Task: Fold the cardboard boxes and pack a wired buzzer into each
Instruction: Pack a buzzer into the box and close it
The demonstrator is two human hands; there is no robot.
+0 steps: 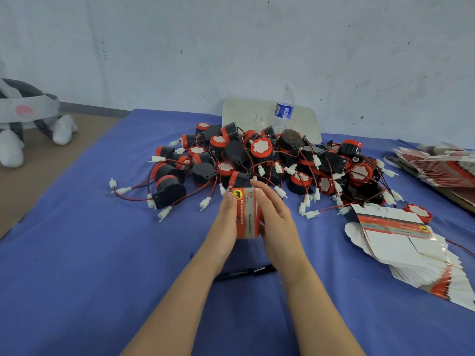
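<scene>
The left hand [227, 217] grips 1 small red-and-silver printed cardboard box [248, 214] by its left side, thumb on the printed face. The right hand [276, 217] cups the right side and far corner, probably to square it up or press a flap shut. Whether a buzzer is inside cannot be told. The box is held above the blue cloth [102, 253], just in front of the heap of black-and-red round wired buzzers [270, 160]. The fanned stack of flat white-and-red box blanks [401, 242] lies to the right, within reach.
</scene>
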